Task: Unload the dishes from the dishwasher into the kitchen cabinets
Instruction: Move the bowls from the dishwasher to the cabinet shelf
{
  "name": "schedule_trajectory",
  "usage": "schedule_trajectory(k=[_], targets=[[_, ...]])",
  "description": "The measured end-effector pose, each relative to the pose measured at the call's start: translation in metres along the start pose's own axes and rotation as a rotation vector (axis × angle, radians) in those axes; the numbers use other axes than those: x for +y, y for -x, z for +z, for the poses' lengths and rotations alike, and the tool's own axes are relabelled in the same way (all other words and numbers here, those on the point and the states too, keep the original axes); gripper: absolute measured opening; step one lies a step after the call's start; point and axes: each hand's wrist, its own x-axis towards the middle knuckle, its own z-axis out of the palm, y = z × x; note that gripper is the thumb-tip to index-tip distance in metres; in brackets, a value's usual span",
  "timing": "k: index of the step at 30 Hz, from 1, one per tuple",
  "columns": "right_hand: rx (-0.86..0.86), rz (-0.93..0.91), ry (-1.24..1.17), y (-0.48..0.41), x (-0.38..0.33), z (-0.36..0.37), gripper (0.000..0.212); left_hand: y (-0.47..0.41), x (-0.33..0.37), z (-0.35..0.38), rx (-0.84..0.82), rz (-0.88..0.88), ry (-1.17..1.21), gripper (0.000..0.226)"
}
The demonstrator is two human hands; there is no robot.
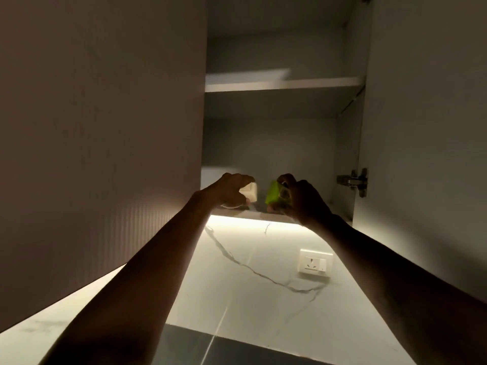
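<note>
Both arms reach up into an open wall cabinet [284,143]. My left hand [229,189] grips a white cup [251,193] at the front edge of the bottom shelf [261,216]. Just to its right, my right hand [300,198] holds a green cup [274,196], tilted, at the same shelf edge. The two cups sit close together, a small gap between them. My fingers cover part of each cup.
The open cabinet door [427,127] stands at the right with a metal hinge [354,180]. A closed ribbed door [100,127] fills the left. An upper shelf [284,84] holds a blurred white item. Below are the lit marble backsplash [237,272] and a wall socket [315,263].
</note>
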Motion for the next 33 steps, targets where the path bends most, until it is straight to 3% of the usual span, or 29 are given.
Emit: schedule_trajectory(k=[4,8,16,21,25,29,33], targets=[[-0.133,0.070,-0.080,0.003,0.002,0.011,0.077,-0.001,-0.014,0.007,-0.166,-0.053,-0.036,0.074],[-0.157,0.138,-0.126,-0.028,0.037,0.033,0.078,-0.053,-0.017,0.023,-0.311,-0.011,-0.008,0.067],[-0.168,0.146,-0.188,-0.033,0.038,0.032,0.072,-0.059,-0.020,0.026,-0.344,0.000,0.219,0.060],[-0.191,0.187,-0.147,-0.030,0.035,0.034,0.080,-0.048,-0.029,0.042,-0.246,-0.045,0.395,0.071],[-0.114,0.223,-0.129,-0.018,0.028,0.032,0.088,-0.028,-0.036,0.055,0.031,-0.071,0.425,0.075],[0.049,0.189,-0.127,0.012,0.016,0.028,0.075,0.003,-0.036,0.074,0.307,-0.075,0.413,0.070],[0.101,0.129,-0.150,0.059,0.002,0.023,0.068,0.038,-0.035,0.086,0.337,-0.085,0.341,0.079]])
